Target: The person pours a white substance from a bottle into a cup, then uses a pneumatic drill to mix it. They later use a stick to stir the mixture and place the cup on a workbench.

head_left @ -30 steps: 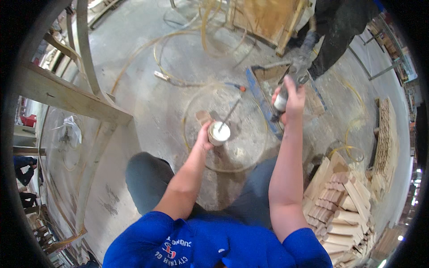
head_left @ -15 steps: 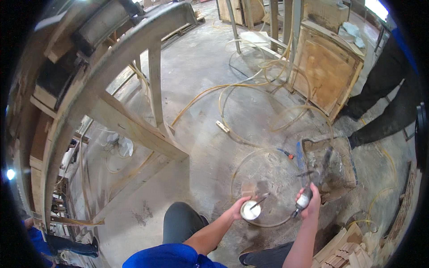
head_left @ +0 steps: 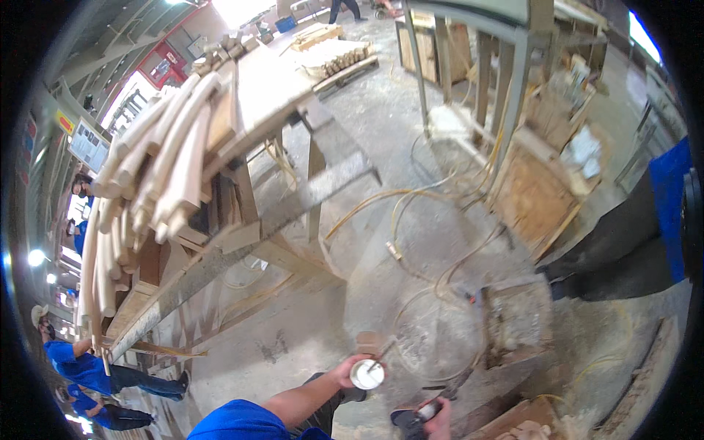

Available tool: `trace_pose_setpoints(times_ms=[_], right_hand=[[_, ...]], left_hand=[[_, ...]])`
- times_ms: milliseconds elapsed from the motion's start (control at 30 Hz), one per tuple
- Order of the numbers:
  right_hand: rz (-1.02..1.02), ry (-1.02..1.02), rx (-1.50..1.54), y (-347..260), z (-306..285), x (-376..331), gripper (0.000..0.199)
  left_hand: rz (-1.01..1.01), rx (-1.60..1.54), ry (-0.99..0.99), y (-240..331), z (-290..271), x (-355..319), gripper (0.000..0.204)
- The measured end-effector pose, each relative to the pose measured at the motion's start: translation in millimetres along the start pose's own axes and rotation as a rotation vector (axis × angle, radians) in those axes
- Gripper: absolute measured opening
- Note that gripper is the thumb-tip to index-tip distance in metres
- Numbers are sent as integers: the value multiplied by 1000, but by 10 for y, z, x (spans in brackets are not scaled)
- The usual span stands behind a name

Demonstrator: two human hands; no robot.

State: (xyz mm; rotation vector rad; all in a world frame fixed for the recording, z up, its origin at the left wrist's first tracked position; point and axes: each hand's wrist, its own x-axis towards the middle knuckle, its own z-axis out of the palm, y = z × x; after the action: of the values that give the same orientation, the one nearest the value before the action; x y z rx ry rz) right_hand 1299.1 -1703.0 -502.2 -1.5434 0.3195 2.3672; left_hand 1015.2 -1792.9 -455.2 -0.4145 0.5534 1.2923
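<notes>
My left hand [head_left: 345,372] is closed around a small round tub of white paste [head_left: 367,376]. A thin stick or brush handle [head_left: 383,353] leans out of the tub. Low in the picture, my right hand [head_left: 440,423] grips a handheld air tool [head_left: 428,411] with a pale band on its body. The tool's end is blurred. Just beyond the right hand sits a worn, dusty tray [head_left: 544,312] with rough edges.
Long curved wooden pieces [head_left: 172,158] are stacked on a workbench to my left. Yellowish hoses [head_left: 392,194] loop over the concrete floor. A person in dark trousers [head_left: 609,253] stands at the right. Wooden parts fill a box [head_left: 480,433] at the bottom right.
The view has swung up and left, bringing the stacked wood and more people into sight. My right hand has dropped lower with the air tool; the left still holds the tub.
</notes>
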Motion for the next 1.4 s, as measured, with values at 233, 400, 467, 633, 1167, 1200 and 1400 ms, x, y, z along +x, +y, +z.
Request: trace_pose_setpoints(times_ms=[233, 400, 467, 633, 1167, 1200, 1400], right_hand=[[-266, -211, -606, -895, 1199, -1738, 23], [-605, -272, -762, -1648, 2504, -2672, 18], [-633, -315, -739, -1876, 2915, -2797, 19], [-667, -377, -786, -2169, 3889, -2975, 19], [-661, -838, -1587, -2479, 8402, -2533, 42], [-651, -898, -1640, -2406, 8623, -2479, 40], [-568, -1130, -1686, -2396, 9590, -2093, 24]], left_hand=[[297, -186, 31, 297, 1837, -204, 35], [508, -111, -281, 723, 3596, -202, 35], [557, -65, -332, 960, 4044, -176, 35], [639, -62, -478, 1770, 4758, -191, 34], [739, -25, -286, 3727, 5110, -63, 37], [746, -34, -243, 3833, 5112, -57, 37], [926, -172, -38, 4482, 5196, 247, 37]])
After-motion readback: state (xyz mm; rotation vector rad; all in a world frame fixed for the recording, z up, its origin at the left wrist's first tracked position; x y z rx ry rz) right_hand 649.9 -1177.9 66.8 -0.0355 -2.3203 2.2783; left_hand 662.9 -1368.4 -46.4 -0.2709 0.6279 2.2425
